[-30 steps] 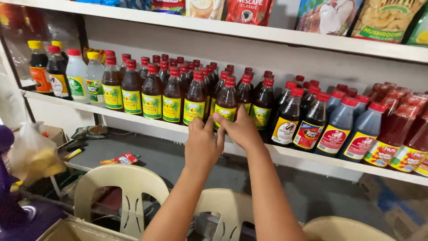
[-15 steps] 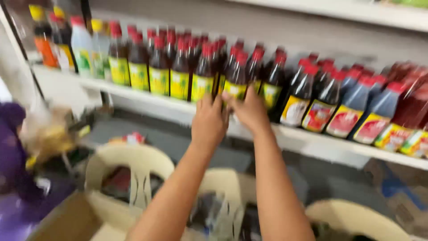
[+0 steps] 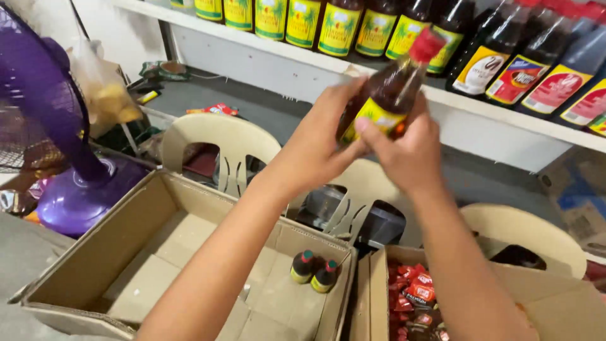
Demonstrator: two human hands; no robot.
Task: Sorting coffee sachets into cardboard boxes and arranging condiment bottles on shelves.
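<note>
Hands, left [image 3: 315,142] and right [image 3: 407,151], clasp one bottle [image 3: 385,95] mid-frame; shelf [image 3: 505,110] nearly full above, two bottles [image 3: 314,271] left in the box [image 3: 113,240].

My fingers [image 3: 363,129] covered part of the yellow label and the lower body of the dark bottle [image 3: 386,95], so its base stayed hidden. Motion smeared its red cap [image 3: 427,44]. Above my fingers, the top edge cut off the necks and caps of the shelf bottles [image 3: 334,25]. Below my fingers, my left forearm [image 3: 221,265] hid part of the open cardboard box [image 3: 113,252]. The red packets [image 3: 416,297] below and right of my fingers were too small to make out, partly behind my right forearm [image 3: 467,271].
</note>
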